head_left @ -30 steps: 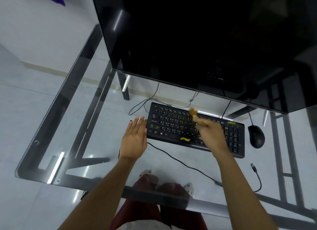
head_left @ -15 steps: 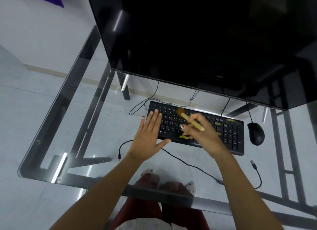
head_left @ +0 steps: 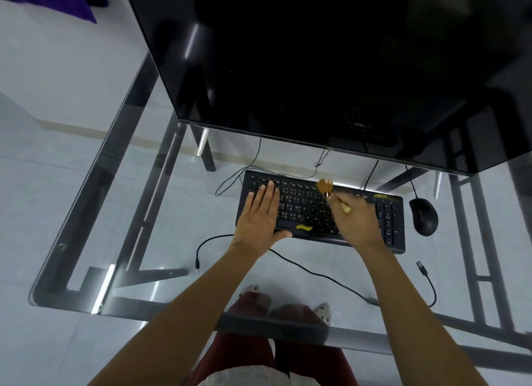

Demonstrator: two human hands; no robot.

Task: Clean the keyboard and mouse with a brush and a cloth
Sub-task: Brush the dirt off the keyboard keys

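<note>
A black keyboard lies on the glass desk under the monitor. My left hand lies flat with straight fingers on the keyboard's left end. My right hand grips a small brush by its pale wooden handle, and the brown bristles touch the top key rows near the middle. A black mouse sits to the right of the keyboard, apart from both hands. A yellow mark shows on the space bar. No cloth is in view.
A large dark monitor overhangs the back of the desk. Black cables trail across the glass in front of the keyboard and behind it. My knees and feet show through the glass below. The desk's front edge runs near my forearms.
My left hand slid from the glass beside the keyboard onto its left keys. My right hand swept the brush over the upper rows, left and then back towards the middle.
</note>
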